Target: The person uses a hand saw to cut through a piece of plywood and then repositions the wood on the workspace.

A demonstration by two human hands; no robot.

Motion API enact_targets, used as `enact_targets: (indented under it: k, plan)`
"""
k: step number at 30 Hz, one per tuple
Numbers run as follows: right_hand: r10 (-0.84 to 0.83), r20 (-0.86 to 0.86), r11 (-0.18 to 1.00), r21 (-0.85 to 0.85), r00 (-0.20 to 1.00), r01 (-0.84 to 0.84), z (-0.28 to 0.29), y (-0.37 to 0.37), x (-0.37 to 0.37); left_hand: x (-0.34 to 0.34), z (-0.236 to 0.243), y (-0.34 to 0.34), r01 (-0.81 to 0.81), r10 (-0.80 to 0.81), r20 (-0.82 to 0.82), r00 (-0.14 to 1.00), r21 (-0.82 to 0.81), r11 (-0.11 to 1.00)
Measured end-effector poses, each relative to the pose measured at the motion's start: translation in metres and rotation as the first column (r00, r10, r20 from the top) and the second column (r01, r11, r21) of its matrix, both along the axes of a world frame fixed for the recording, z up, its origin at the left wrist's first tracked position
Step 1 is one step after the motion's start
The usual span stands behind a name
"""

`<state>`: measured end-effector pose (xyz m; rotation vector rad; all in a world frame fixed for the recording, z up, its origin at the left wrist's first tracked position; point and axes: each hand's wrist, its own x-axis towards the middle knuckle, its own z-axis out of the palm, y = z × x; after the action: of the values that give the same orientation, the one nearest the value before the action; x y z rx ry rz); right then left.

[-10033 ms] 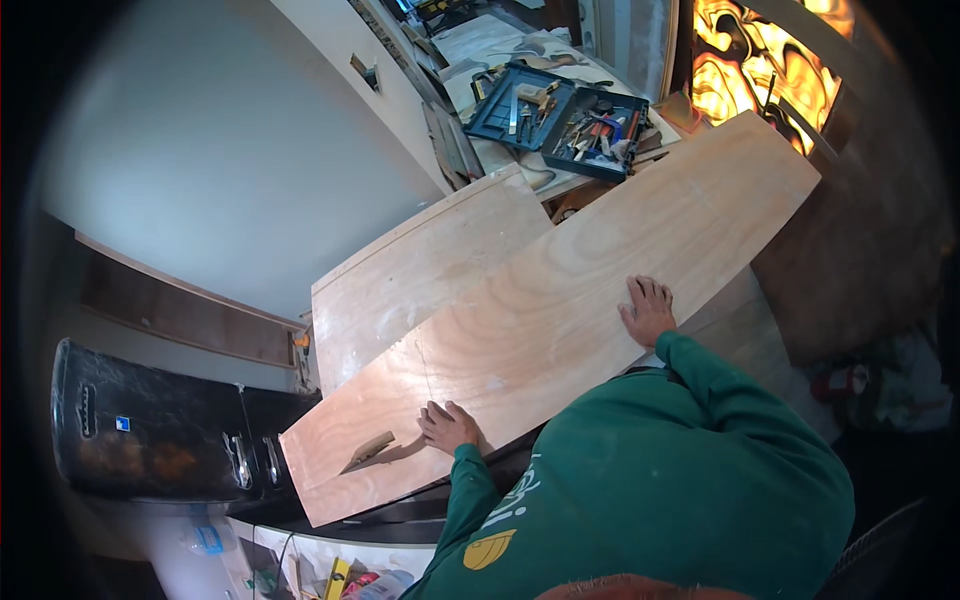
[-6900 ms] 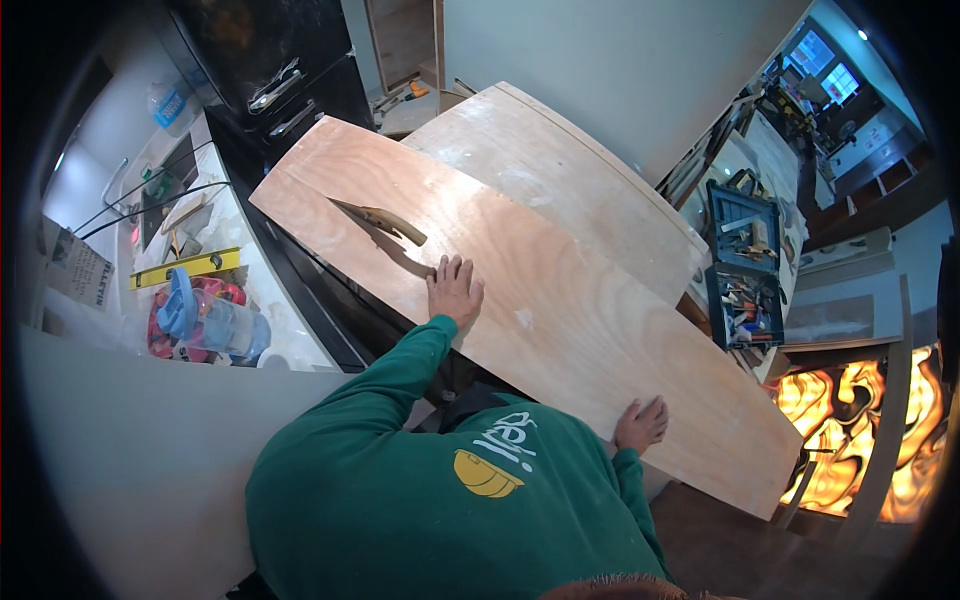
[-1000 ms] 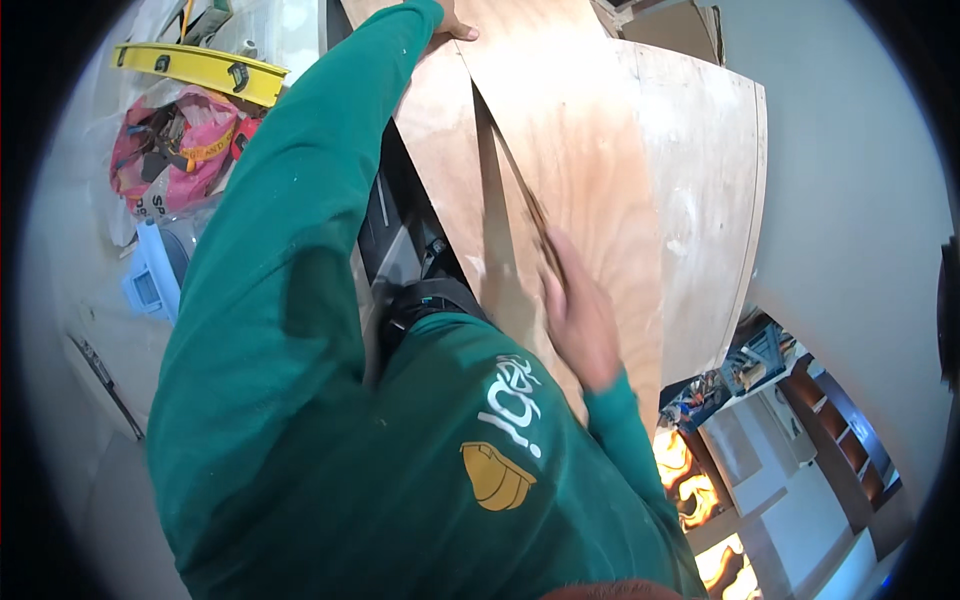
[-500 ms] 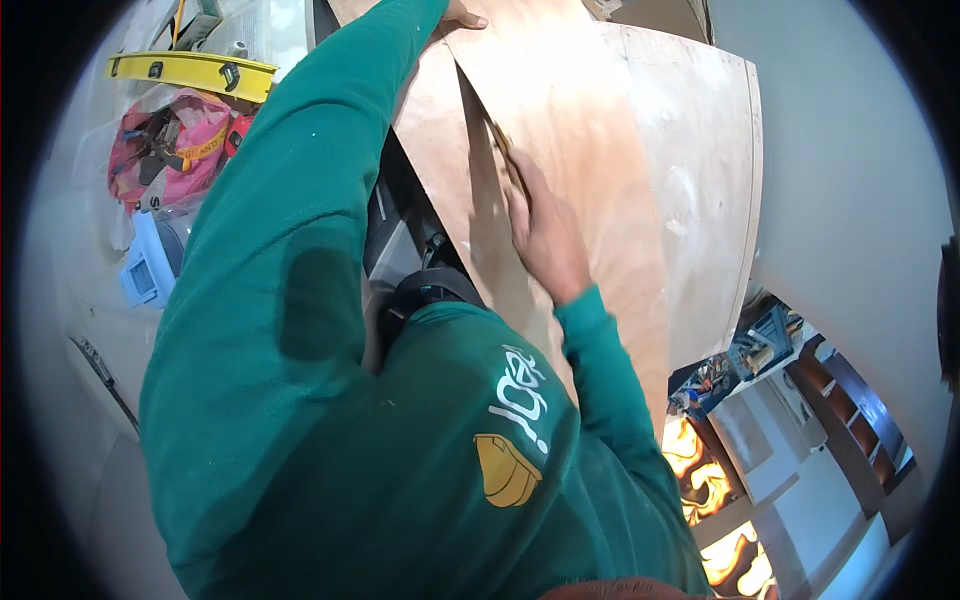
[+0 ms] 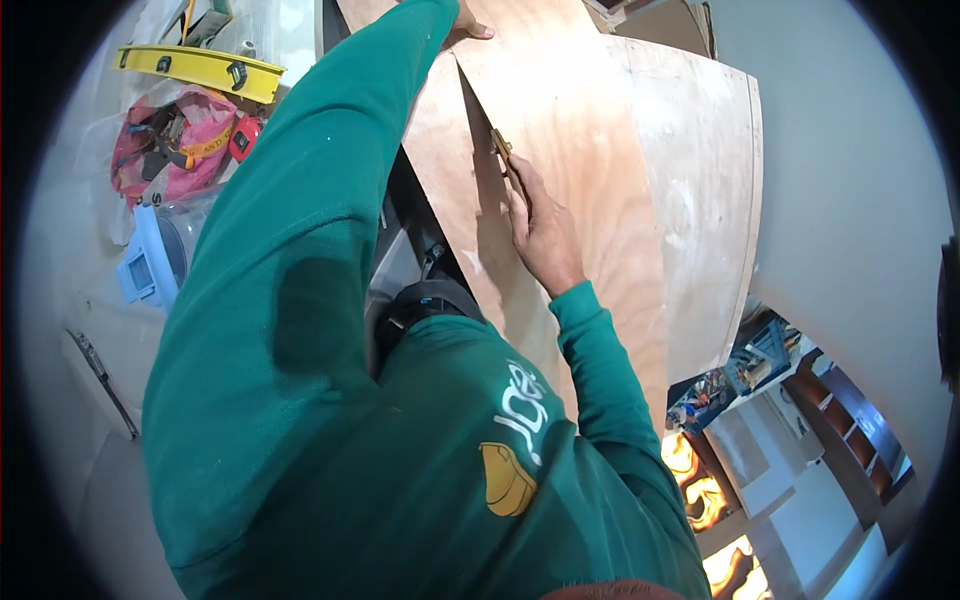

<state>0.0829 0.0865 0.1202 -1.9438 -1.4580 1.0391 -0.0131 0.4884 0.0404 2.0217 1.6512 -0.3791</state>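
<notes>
A large plywood sheet (image 5: 620, 200) lies in front of me. At its far left part my left hand (image 5: 472, 24) rests on the wood, thumb stretched out; my sleeve hides most of the other fingers. My right hand (image 5: 545, 232) is closed round the brown handle (image 5: 503, 145) of what looks like a handsaw. The dark, tapering blade (image 5: 472, 98) runs from that handle toward my left hand, narrowing to a point on the plywood. Where the blade meets the wood is hard to make out, and a shadow falls below it.
To the left lie a yellow spirit level (image 5: 200, 72), a pink bag of tools (image 5: 205, 120), a red tape measure (image 5: 244, 138) and a light blue plastic part (image 5: 148, 262). A grey wall (image 5: 850, 180) stands at right. Blue crates (image 5: 757, 357) sit beyond the sheet's lower right corner.
The view has shifted slightly. My right hand has moved a little farther away along the plywood, and the handle shows more plainly. My left hand stays on the sheet.
</notes>
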Motion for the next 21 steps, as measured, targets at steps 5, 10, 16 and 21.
enact_targets:
  k: [5, 10, 16, 21]
  plan:
    - [0.004, 0.105, 0.999, -0.034, 0.994, -0.001, 0.120, -0.088, 0.006, 0.006, 0.008, 0.004, 0.079, -0.079, -0.126, 0.989, -0.010, 0.997]
    - [-0.128, 0.103, 0.889, -0.429, 0.986, 0.160, 0.211, -0.083, -0.005, 0.011, -0.011, 0.012, 0.070, -0.072, -0.148, 0.986, -0.021, 0.997]
    - [-0.006, 0.080, 0.991, 0.130, 0.997, -0.004, 0.039, -0.005, -0.005, 0.036, -0.013, -0.004, 0.353, -0.350, -0.043, 0.936, 0.070, 0.933]
    - [-0.011, 0.073, 0.974, 0.227, 0.997, -0.006, 0.027, -0.002, -0.004, 0.084, -0.025, -0.091, 0.432, -0.505, 0.194, 0.841, 0.318, 0.844]
